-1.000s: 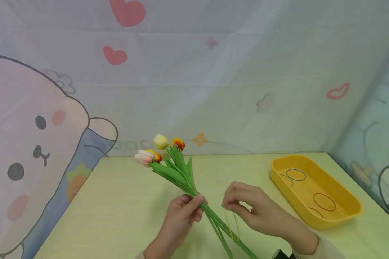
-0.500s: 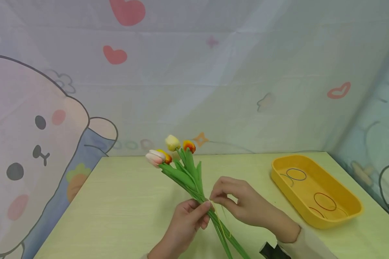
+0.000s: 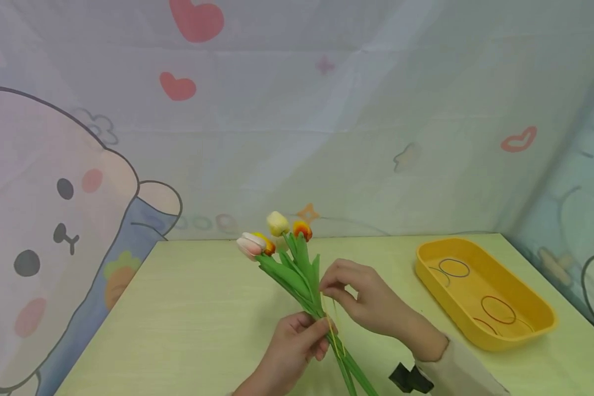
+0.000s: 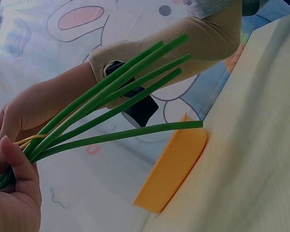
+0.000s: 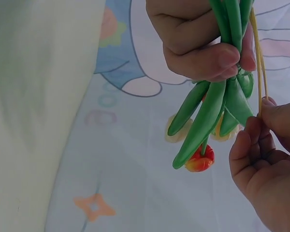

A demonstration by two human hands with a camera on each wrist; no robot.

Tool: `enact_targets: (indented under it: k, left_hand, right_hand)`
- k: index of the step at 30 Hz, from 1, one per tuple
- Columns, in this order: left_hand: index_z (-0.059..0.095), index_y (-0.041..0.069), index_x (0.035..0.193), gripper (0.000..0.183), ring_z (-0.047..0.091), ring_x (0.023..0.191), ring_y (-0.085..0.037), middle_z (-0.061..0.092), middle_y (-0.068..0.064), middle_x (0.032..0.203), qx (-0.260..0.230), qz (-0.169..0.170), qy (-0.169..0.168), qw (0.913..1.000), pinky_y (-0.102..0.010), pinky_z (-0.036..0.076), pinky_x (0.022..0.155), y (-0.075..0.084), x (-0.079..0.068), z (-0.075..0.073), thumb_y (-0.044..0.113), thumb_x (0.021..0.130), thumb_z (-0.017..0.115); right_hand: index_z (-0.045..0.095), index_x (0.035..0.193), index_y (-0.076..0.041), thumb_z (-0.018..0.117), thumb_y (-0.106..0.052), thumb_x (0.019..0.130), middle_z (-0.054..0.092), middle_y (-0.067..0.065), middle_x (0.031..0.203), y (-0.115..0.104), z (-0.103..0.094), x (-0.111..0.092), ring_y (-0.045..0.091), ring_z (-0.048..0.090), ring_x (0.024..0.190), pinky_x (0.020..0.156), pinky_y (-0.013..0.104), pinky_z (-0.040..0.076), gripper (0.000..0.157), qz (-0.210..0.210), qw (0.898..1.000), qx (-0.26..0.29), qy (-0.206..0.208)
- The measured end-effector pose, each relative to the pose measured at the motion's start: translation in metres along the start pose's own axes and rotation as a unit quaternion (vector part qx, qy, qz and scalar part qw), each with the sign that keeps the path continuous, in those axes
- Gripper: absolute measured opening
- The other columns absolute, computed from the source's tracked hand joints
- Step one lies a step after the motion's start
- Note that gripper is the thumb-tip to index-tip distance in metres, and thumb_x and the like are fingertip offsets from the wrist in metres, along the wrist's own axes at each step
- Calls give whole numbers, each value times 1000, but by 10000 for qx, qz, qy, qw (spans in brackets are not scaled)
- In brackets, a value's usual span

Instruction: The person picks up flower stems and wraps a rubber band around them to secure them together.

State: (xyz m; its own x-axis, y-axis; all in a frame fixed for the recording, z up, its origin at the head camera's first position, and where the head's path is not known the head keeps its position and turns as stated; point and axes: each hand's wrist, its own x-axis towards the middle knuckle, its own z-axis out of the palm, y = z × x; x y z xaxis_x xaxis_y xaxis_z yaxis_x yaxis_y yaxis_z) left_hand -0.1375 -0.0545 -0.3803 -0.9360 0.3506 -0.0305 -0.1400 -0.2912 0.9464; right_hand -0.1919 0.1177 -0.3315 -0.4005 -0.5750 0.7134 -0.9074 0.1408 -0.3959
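Note:
My left hand (image 3: 299, 349) grips a bunch of artificial tulips (image 3: 301, 275) round the stems just below the leaves. White-pink, pale yellow and orange-red heads point away to the upper left. Between thumb and fingertips, my right hand (image 3: 363, 297) pinches a yellow rubber band (image 5: 259, 67) beside the leaves. The band is stretched from that pinch down along the stems, and in the left wrist view it crosses one or more green stems (image 4: 111, 87) close to the left thumb. Which stems lie inside its loop I cannot tell for certain.
To the right on the pale table (image 3: 188, 319) stands a yellow tray (image 3: 485, 291) with several coloured rubber bands lying in it. A printed cloth backdrop (image 3: 287, 121) rises behind the table. A black wrist device (image 3: 411, 378) sits by the right sleeve.
The left hand and tulips have shifted right and slightly down. The right hand has moved left and up, from beside the lower stems to beside the leaves, drawing the rubber band taut along the stems.

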Motion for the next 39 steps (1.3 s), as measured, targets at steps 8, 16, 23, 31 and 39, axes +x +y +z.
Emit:
enact_targets:
  k: [8, 16, 23, 31, 39]
  left_hand:
    - [65, 11, 81, 15, 48, 53, -2, 56, 10, 59, 293, 23, -248, 9993, -17, 43, 58, 8, 1, -9, 17, 95, 62]
    - [65, -9, 85, 24, 45, 53, -1, 53, 9, 56, 690, 294, -672, 9949, -17, 38, 53, 19, 4, -25, 14, 94, 62]
    - [57, -21, 88, 34, 43, 52, 0, 56, 10, 61, 559, 683, -1452, 9855, -15, 37, 52, 24, 4, -36, 12, 95, 60]
    - [69, 5, 89, 22, 44, 56, 4, 61, 10, 77, 0, 762, -2438, 9668, -12, 37, 54, 32, 5, -51, 12, 100, 51]
    - [69, 10, 98, 25, 53, 64, 9, 60, 6, 86, -1237, 368, -3111, 9416, -4, 40, 52, 41, 0, -53, 13, 103, 44]
  right_hand:
    - [61, 93, -9, 58, 2, 94, 58, 1, 83, 0, -13, -6, 11, 52, 73, 64, 25, 49, 12, 1047, 9909, 806, -261]
    - [55, 95, 3, 47, 5, 98, 48, 14, 78, -6, -53, -11, 21, 46, 68, 60, 31, 45, 9, 1350, 9315, 2946, -1652]
    - [54, 93, -7, 48, 6, 97, 45, 7, 75, -12, -81, -7, 17, 40, 64, 58, 29, 42, 15, 1069, 9389, 2191, -2429]
    - [55, 94, -15, 50, 10, 95, 47, 0, 77, -6, -104, -2, 12, 37, 61, 56, 26, 41, 26, 504, 9574, 1417, -2465]
    - [56, 89, -15, 52, 12, 92, 51, 0, 79, 15, -78, -15, 13, 45, 69, 61, 28, 44, 27, 378, 9666, 1450, -2079]
